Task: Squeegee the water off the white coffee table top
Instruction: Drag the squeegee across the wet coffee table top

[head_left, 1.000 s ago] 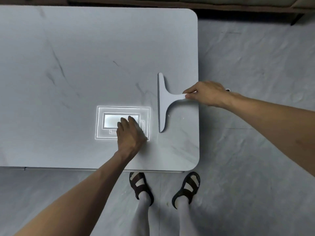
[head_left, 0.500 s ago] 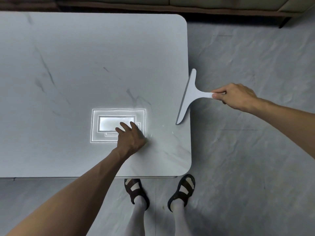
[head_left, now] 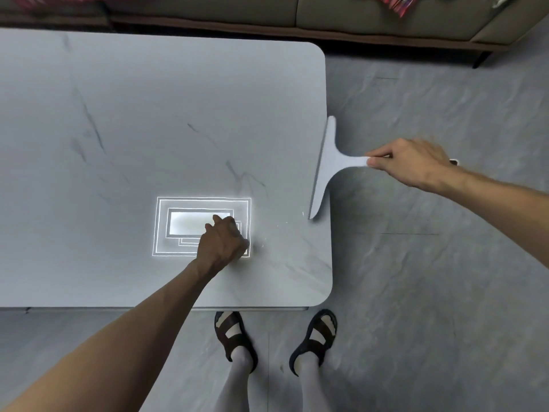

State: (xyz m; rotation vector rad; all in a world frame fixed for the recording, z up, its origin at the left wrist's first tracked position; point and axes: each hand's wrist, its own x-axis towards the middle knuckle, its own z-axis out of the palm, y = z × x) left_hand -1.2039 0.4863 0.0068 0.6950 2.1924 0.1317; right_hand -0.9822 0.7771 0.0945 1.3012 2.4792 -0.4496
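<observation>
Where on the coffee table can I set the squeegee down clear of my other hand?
Bare: the left side and far half of the table, from the edge by the sofa down to the bright reflection. Tighter: the near right, where your left hand rests on the reflection and your right hand holds the squeegee at the right edge.

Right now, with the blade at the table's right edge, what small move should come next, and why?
Probably lift the squeegee and carry it left for a pull nearer the front edge. The right hand holds its blade across the right edge of the coffee table top, with no surface left ahead, while small droplets glint just inside that edge.
</observation>
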